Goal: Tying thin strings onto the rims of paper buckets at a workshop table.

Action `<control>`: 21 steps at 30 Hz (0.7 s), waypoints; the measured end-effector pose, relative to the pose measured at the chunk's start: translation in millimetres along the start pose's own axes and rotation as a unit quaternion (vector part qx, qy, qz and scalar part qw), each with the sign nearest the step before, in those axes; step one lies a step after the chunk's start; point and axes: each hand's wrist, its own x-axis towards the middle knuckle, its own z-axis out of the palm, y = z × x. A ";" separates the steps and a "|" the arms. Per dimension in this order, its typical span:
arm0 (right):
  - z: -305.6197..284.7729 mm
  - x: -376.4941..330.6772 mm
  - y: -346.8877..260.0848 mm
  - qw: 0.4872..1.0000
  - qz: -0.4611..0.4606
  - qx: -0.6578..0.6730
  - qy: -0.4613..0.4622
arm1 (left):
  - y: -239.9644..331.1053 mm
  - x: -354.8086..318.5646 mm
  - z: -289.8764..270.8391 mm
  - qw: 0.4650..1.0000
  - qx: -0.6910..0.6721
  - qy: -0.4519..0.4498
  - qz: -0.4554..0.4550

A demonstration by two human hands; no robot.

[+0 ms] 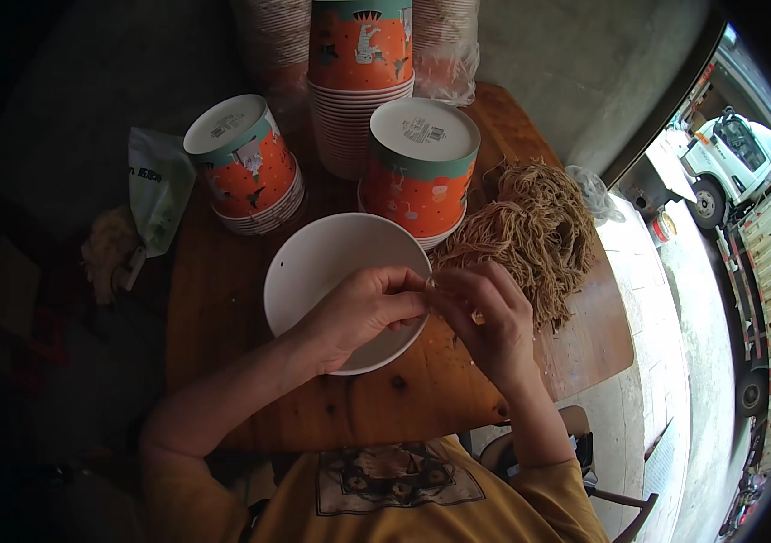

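Note:
A white paper bucket (313, 253) stands mouth up in front of me, with a small dark hole in its left wall. My left hand (358, 312) reaches over its opening, thumb and fingers pinched together at the right rim. From outside that rim my right hand (492, 317) meets it, also closed in a pinch. What lies between the fingertips is too small to make out. Beside my right hand is a heap of tan twine strands (539, 231). Just behind the white bucket sits an upside-down orange and green paper bucket stack (417, 185).
On the wooden table (358, 416) are another upturned bucket stack (254, 172) at the left and a taller stack (363, 54) at the back. Plastic-wrapped stacks (447, 45) stand behind. A white and green bag (157, 190) is at the left edge. Outside, right, is a truck (738, 149).

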 end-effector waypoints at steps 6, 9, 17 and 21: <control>-5.9 -9.4 -5.0 0.995 -0.011 -0.081 -0.049 | 1.7 -0.5 2.3 1.000 -0.006 0.003 -0.005; -2.7 -16.3 -5.3 0.997 0.023 -0.069 -0.032 | 1.9 -0.1 3.6 1.000 -0.014 0.001 -0.002; -3.5 -25.2 -11.3 0.993 0.113 -0.007 -0.029 | -0.4 2.2 0.9 1.000 -0.012 -0.009 -0.003; -6.6 -25.4 -15.5 0.986 0.149 -0.023 -0.069 | 0.1 2.3 1.0 1.000 0.004 -0.010 0.000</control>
